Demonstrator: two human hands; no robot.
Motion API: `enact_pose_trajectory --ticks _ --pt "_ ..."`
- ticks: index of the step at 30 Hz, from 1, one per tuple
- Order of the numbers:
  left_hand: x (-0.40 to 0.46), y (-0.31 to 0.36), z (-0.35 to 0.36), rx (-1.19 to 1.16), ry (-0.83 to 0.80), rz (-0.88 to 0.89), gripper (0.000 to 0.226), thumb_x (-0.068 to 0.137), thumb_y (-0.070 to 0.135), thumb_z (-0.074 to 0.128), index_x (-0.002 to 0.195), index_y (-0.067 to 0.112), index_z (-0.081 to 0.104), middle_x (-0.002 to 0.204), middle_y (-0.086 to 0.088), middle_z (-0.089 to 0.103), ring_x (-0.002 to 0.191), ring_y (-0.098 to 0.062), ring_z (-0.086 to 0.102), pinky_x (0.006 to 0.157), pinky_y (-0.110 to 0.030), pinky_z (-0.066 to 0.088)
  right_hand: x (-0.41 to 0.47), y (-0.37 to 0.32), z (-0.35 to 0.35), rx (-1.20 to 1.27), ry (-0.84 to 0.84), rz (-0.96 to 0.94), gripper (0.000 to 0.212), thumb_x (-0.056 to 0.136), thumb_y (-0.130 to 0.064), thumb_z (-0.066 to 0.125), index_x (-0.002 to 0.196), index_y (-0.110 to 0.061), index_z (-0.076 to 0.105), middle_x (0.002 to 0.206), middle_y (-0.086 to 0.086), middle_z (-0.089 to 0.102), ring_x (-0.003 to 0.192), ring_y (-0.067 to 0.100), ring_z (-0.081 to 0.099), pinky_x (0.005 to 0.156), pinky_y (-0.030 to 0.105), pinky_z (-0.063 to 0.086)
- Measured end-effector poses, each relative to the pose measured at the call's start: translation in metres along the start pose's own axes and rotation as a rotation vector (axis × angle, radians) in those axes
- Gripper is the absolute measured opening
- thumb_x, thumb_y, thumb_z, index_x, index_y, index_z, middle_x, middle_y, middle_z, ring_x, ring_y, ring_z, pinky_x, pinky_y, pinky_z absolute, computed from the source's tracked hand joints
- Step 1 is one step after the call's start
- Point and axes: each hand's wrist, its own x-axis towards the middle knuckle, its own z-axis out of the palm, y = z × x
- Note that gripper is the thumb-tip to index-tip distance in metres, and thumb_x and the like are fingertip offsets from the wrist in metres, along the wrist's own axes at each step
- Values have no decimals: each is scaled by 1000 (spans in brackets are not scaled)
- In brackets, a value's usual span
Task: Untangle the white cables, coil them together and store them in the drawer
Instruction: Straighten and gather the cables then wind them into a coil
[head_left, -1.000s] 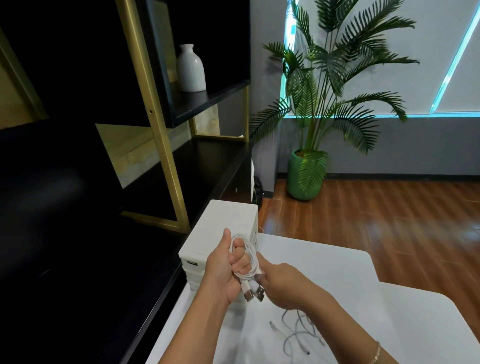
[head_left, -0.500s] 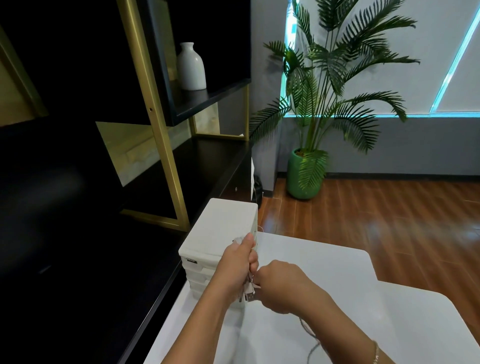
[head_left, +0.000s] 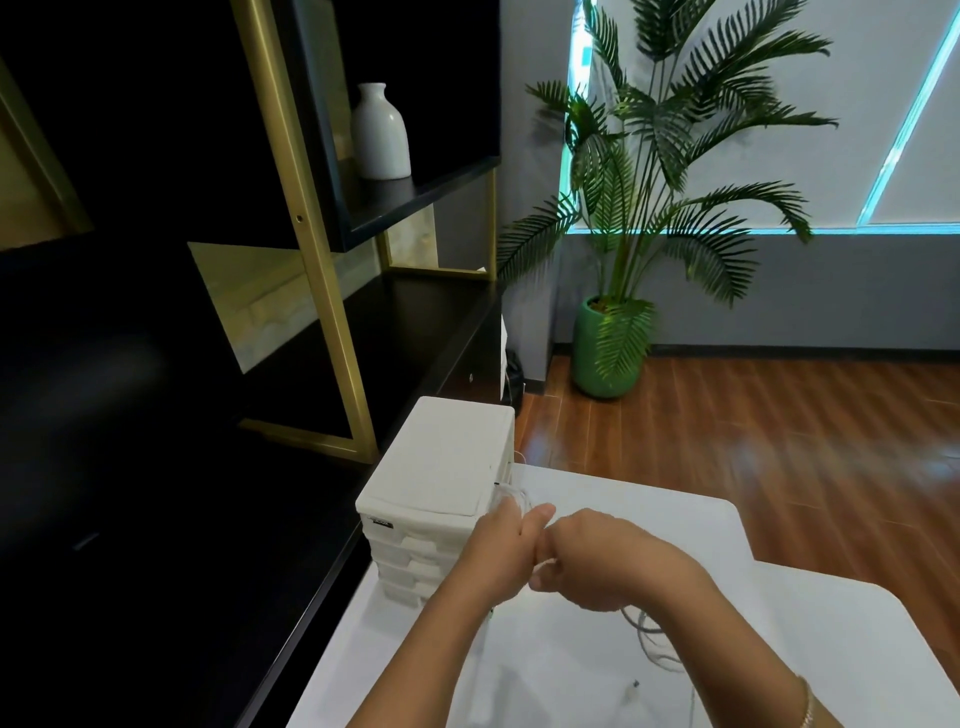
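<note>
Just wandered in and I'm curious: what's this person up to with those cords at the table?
A person is winding thin white cables into a coil. The left hand grips the coil beside the small white plastic drawer unit, while the right hand is closed around cable right against it. Loose cable trails onto the white table under the right wrist. The drawers look closed, so nothing is stored yet.

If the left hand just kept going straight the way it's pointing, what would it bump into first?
Probably the white drawer unit. The left hand, gripping the coiled white cable, points up and away toward the unit's near right corner. Depth is hard to judge; it might slip past on the right.
</note>
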Motion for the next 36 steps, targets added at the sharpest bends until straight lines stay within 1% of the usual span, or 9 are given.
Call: enact_pose_trajectory --ticks 5,10,12,15,20,25,31,34,36 --pt "-6 -1 -2 -21 -160 35 38 100 39 30 73 16 44 61 3 53 39 2 51 42 -7 35 1 14 -10 147 62 -45 18 88 -24 63 105 -21 70 99 -1 68 90 17 62 82 28 51" --pt "-7 -10 -5 -162 -311 -2 77 94 64 14 91 8 68 53 2 53 62 -14 52 71 -25 44 4 30 -18 304 115 -85 15 79 -26 74 89 -15 74 81 -5 71 66 3 59 64 16 48" --pt "-5 -13 -7 -175 -363 16 89 89 71 8 85 5 68 41 5 46 55 -14 48 74 -31 43 5 37 -20 410 79 -76 13 76 -24 77 83 -14 73 73 -3 70 59 4 58 61 19 49" --pt "-5 -13 -11 -213 -392 55 74 80 76 20 61 16 60 37 7 39 38 -7 35 56 -23 35 7 49 -23 544 2 -73 11 74 -14 78 84 -11 73 76 5 72 63 10 62 69 28 52" --pt "-6 -15 -17 -229 -375 107 49 83 59 54 54 20 45 39 12 37 35 -5 29 42 -17 24 11 69 -20 624 -39 -85 17 81 -3 68 88 -16 76 81 4 74 74 11 67 82 29 56" --pt "-2 -19 -19 -161 -291 135 47 85 51 59 51 22 42 40 11 37 36 -6 31 43 -18 27 15 79 -10 707 -32 40 25 88 4 57 91 -18 69 80 2 72 68 14 68 59 20 53" --pt "-1 -25 -23 -128 -255 107 48 87 47 59 51 22 38 40 11 36 36 -4 31 43 -19 27 28 89 4 832 298 164 25 83 -8 69 104 -19 62 78 6 70 53 15 50 45 21 44" --pt "-2 -26 -26 -125 -233 100 48 89 43 58 52 21 35 38 11 34 34 -3 29 39 -15 26 29 98 12 1075 417 205 31 76 -8 77 103 -13 62 63 4 64 48 14 42 38 19 34" --pt "-2 -29 -28 -127 -205 97 48 89 43 58 54 20 34 39 12 33 35 -4 29 40 -16 26 25 105 16 1244 350 152 34 75 0 75 107 -5 63 55 5 58 45 14 42 39 20 36"
